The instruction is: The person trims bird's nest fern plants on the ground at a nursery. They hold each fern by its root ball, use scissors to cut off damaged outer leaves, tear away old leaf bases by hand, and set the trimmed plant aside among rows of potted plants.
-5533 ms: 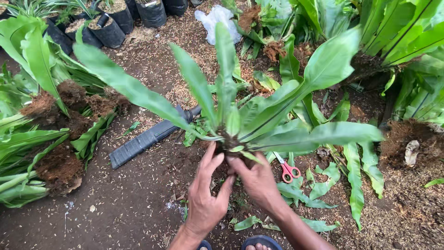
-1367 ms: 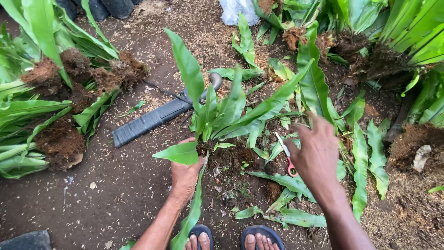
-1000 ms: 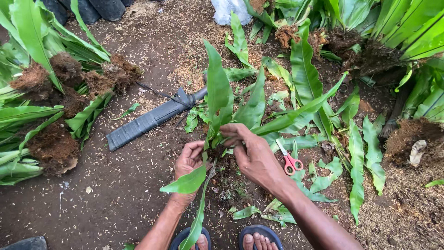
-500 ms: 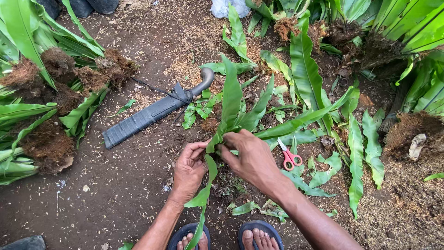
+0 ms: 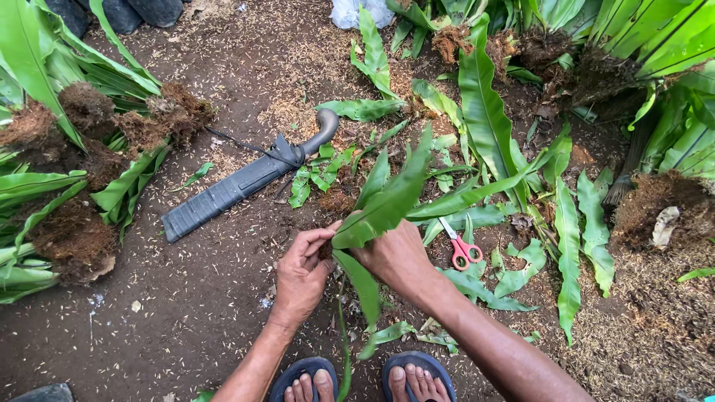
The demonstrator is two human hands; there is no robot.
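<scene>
The fingers of the left hand [image 5: 302, 272] curl around the rooty base of a small fern plant [image 5: 387, 201] just below the middle of the frame, thumb and fingertips pinching it. The right hand [image 5: 395, 257] closes on the same base from the other side, its fingers wrapped around the bottom of the leaves, so both hands grip the plant between them. The long green leaves fan upward and to the right from the hands, and one leaf hangs down between the wrists toward the lower edge.

Below the hands, at the bottom centre, two feet in dark blue sandals [image 5: 357, 376] rest on the soil. Just right of the right hand, a pair of scissors with pink handles [image 5: 462, 249] lies on the ground among cut leaves [image 5: 566, 253]. To the upper left of the hands, a sheathed machete [image 5: 238, 182] with a curved grey handle lies diagonally on the dark dirt ground [image 5: 186, 313]. At the left edge lies a pile of ferns with brown root clumps [image 5: 67, 171]. More ferns [image 5: 633, 67] crowd the upper right corner.
</scene>
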